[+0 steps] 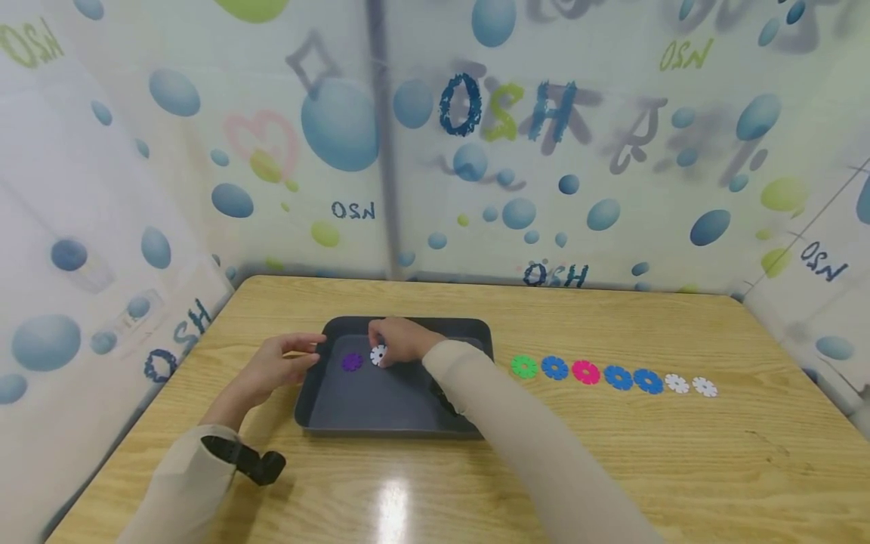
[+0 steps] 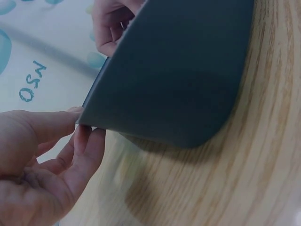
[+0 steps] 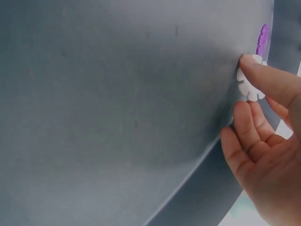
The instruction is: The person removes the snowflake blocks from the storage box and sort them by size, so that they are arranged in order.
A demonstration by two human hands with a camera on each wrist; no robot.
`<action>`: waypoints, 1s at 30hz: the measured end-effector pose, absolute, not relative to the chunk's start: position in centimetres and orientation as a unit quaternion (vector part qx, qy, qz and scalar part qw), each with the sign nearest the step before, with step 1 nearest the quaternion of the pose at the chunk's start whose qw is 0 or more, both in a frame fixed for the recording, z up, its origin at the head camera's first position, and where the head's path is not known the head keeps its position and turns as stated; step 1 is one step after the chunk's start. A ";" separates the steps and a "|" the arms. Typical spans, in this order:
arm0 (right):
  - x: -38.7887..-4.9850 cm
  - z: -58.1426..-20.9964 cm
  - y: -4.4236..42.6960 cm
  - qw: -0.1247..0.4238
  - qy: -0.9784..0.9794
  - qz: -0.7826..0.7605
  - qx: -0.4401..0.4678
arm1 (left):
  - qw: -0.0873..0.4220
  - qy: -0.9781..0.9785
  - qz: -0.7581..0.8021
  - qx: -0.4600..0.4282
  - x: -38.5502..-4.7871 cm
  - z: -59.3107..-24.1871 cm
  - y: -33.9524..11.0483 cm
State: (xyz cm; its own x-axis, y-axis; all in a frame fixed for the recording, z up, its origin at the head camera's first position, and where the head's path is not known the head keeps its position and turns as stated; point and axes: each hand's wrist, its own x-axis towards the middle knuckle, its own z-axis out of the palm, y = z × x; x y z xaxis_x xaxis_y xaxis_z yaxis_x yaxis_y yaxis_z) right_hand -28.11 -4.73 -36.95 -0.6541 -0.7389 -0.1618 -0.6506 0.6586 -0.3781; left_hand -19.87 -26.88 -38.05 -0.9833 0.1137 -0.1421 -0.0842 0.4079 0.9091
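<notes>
A dark grey rectangular tray [image 1: 394, 408] lies on the wooden table. My left hand [image 1: 275, 368] is at its left wall; in the left wrist view, thumb and fingers pinch the tray's rim [image 2: 110, 120] near a corner. Inside the tray, toward the back, my right hand [image 1: 402, 340] pinches a white notched plastic disc [image 1: 377, 355] between thumb and fingers. The right wrist view shows this white disc [image 3: 251, 87] tilted, with the thumb on its face. A purple notched disc [image 1: 352, 362] lies in the tray to the left of the white one.
Right of the tray, a row of notched discs runs along the table [image 1: 612, 468]: a green disc [image 1: 524, 367], a pink disc [image 1: 586, 372], several blue discs [image 1: 618, 377] and two white discs [image 1: 704, 387]. A patterned curtain [image 1: 435, 189] hangs behind the table.
</notes>
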 end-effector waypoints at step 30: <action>-28.1 -33.6 0.3 0.150 0.865 -0.230 -0.420 | 0.082 0.836 0.542 0.026 -19.9 -38.4 -27.0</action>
State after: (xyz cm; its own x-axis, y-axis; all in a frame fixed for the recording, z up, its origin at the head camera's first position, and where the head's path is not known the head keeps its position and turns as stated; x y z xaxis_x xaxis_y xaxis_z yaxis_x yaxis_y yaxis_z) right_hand -28.09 0.34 -33.63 -0.6026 -0.7953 -0.0659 -0.6575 0.5416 -0.5237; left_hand -19.86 -26.98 -38.35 -0.9851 0.1326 -0.1092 -0.0455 0.4116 0.9102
